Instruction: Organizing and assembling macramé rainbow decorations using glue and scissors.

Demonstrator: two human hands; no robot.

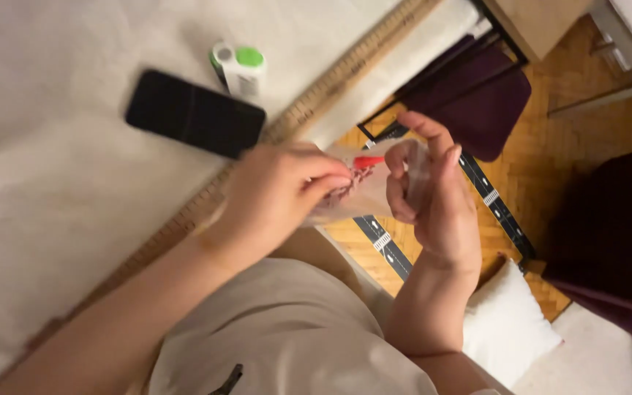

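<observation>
Both hands pinch a small clear plastic bag (374, 183) held in the air just above the lap: the left hand (276, 197) closes its fingertips on the bag's near side, while the right hand (433, 190) grips the far edge with thumb and curled fingers, index raised. A red piece (368, 161) and some dark reddish contents show through the film, blurred. To work the bag well, I judge the pinch should stay close to the opening and level, so nothing spills. Beyond, on the white cloth (53, 168), lie a wooden ruler (316, 95), a black phone (195, 113) and a green-capped white container (239, 66).
</observation>
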